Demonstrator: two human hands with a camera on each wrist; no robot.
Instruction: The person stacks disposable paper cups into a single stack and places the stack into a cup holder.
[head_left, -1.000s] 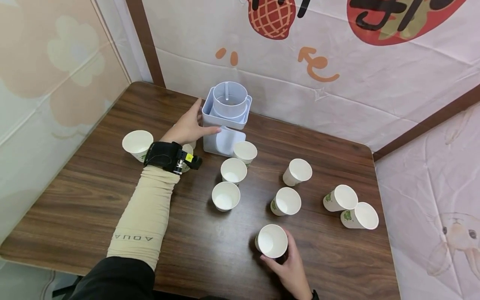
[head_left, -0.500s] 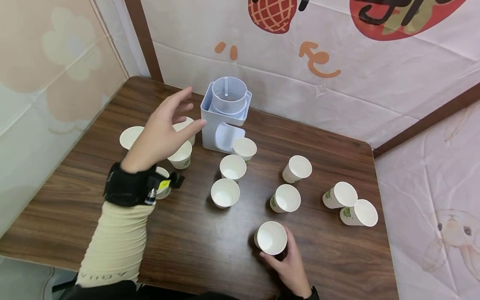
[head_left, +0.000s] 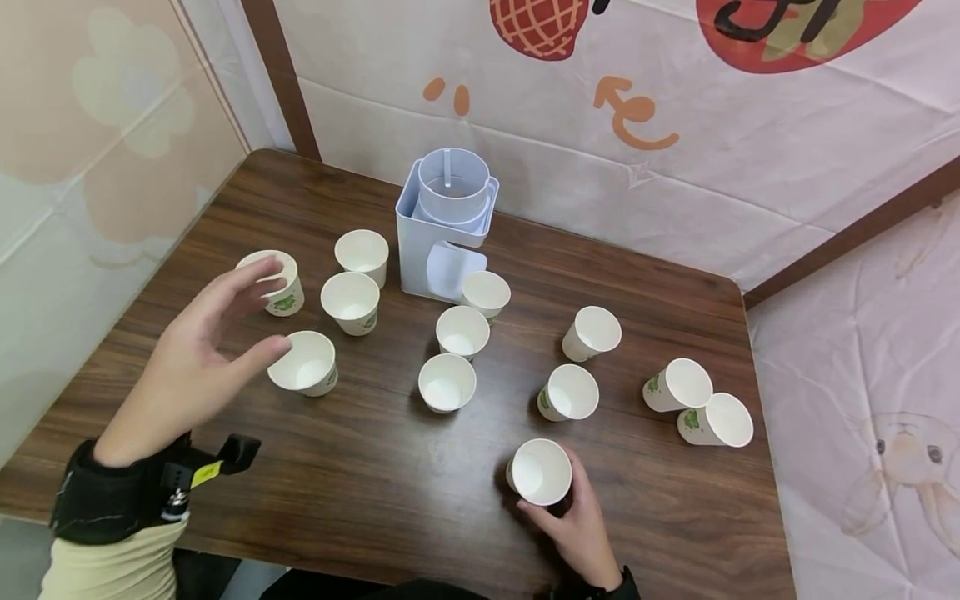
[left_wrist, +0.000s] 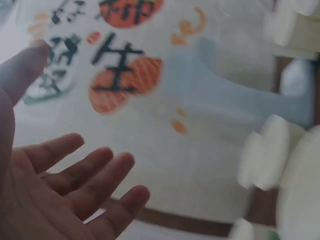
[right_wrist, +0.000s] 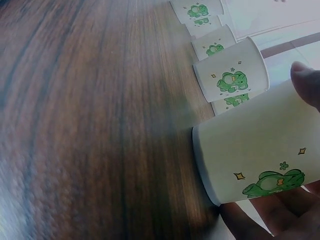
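Paper cup on a brown table

The right hand grips it on the near side. The left hand is up, fingers spread. White cups stand around. Behind is a pale cloth wall with red and orange pictures.

White cups with green cartoon prints; brown, dark-grained tabletop.
Eleven o'clock: pale blue container. Twelve: off-white backdrop, orange marks, red latticed motif. Eight: cream sleeve, black wristband with yellow tag.
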